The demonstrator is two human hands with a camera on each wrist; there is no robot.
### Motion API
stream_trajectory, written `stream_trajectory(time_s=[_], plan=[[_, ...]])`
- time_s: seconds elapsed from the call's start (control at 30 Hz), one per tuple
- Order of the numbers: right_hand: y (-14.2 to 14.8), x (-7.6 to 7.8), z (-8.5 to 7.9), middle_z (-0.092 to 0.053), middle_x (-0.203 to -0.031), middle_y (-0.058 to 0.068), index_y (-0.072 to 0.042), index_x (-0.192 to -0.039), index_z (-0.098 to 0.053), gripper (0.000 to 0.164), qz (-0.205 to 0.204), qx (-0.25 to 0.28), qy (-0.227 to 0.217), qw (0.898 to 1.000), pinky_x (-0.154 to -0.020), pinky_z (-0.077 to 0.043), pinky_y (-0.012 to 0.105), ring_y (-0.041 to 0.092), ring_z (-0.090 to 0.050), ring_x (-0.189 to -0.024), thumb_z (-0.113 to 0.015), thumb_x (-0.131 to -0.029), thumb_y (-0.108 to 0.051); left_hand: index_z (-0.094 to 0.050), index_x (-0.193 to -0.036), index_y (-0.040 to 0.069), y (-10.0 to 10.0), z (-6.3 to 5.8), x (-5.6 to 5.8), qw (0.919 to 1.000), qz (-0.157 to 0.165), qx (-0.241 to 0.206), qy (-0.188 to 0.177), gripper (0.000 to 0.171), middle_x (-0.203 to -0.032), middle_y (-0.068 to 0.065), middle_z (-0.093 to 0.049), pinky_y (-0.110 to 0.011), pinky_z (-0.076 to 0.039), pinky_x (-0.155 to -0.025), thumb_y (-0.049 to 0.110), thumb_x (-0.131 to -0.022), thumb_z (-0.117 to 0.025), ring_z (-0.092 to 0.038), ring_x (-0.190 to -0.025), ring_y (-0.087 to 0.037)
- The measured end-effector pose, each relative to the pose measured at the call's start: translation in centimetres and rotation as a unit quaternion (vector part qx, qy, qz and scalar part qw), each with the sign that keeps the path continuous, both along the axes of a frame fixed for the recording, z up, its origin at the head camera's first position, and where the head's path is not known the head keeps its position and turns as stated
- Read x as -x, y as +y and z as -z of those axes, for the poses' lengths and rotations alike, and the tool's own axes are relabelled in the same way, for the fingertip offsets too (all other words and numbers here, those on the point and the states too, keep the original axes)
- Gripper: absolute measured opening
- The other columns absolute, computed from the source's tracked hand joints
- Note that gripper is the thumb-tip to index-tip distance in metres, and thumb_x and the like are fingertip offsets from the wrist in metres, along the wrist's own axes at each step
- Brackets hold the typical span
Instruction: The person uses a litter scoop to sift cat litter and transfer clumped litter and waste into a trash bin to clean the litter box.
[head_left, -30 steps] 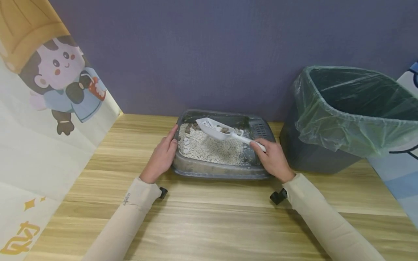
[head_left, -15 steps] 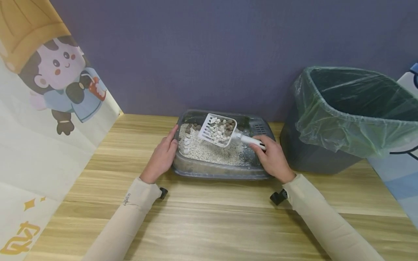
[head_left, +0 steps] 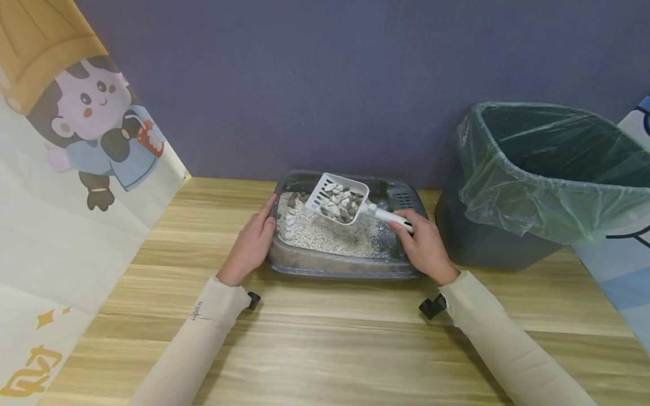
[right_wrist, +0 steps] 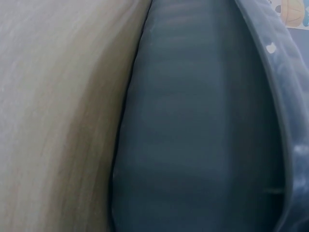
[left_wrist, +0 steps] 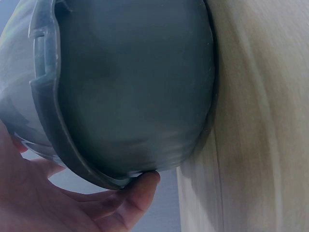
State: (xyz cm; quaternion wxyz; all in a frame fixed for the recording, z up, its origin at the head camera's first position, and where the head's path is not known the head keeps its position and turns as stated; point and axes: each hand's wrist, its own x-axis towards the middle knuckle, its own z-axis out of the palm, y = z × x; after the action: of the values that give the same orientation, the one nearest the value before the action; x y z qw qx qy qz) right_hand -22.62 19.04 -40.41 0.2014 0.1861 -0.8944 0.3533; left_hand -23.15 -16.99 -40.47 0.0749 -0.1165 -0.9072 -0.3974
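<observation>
My right hand grips the handle of a white slotted litter scoop over a grey litter box. Pale litter and brown lumps lie in the scoop's bowl, which faces up and is held above the litter. At the left end of the box, my left hand holds the edge. In the left wrist view its fingertips touch the wall below the rim. The right wrist view has only the box's outer wall and the table, with the right hand out of sight.
A dark bin lined with a pale green bag stands right of the box. Brown lumps lie at the litter's far left. The wooden table meets a blue-purple wall behind and a printed white panel at left.
My right hand has turned the scoop from an edge-on tilt to bowl-up, and its contents have shifted about. The left hand and the litter box have stayed in place.
</observation>
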Motion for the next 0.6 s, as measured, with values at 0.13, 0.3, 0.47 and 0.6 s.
stream_trajectory(time_s=[0.13,0.3,0.47,0.6], plan=[[0.06,-0.06,0.04,-0.048,-0.061,-0.004,-0.010,-0.112,-0.064,0.029,-0.001,0.001,-0.005,1.000,-0.043,-0.034,0.031,0.012,-0.037,-0.041,-0.055,-0.096,-0.033,-0.018,-0.153,0.027,-0.04,0.06,0.00,1.0000,0.000,-0.001,0.001,0.052,-0.139,-0.024,-0.041,-0.057,-0.033,-0.099,0.036,-0.102,-0.025,-0.043,-0.122,-0.039],[0.38,0.04,0.22,-0.047,-0.058,-0.005,-0.010,-0.101,-0.068,0.025,-0.015,-0.008,0.007,1.000,-0.053,-0.038,0.033,0.011,-0.037,-0.043,-0.053,-0.098,-0.029,-0.018,-0.153,0.027,-0.08,0.05,-0.03,1.0000,0.001,-0.002,0.002,0.051,-0.140,-0.023,-0.041,-0.057,-0.032,-0.099,0.036,-0.102,-0.025,-0.042,-0.123,-0.038],[0.40,0.05,0.15,-0.046,-0.060,-0.004,-0.010,-0.112,-0.064,0.027,-0.027,-0.006,-0.004,1.000,-0.042,-0.035,0.030,0.011,-0.036,-0.040,-0.055,-0.096,-0.030,-0.018,-0.153,0.028,-0.04,-0.07,-0.06,1.0000,0.002,-0.003,0.004,0.051,-0.141,-0.022,-0.039,-0.056,-0.032,-0.100,0.036,-0.102,-0.025,-0.041,-0.125,-0.037],[0.26,0.04,0.13,-0.050,-0.069,-0.002,-0.010,-0.117,-0.060,0.029,-0.023,0.009,0.000,1.000,-0.042,-0.034,0.029,0.012,-0.040,-0.045,-0.057,-0.095,-0.029,-0.018,-0.153,0.027,-0.04,-0.05,-0.03,1.0000,0.001,-0.001,0.005,0.051,-0.141,-0.023,-0.039,-0.056,-0.031,-0.101,0.036,-0.102,-0.025,-0.041,-0.125,-0.038]])
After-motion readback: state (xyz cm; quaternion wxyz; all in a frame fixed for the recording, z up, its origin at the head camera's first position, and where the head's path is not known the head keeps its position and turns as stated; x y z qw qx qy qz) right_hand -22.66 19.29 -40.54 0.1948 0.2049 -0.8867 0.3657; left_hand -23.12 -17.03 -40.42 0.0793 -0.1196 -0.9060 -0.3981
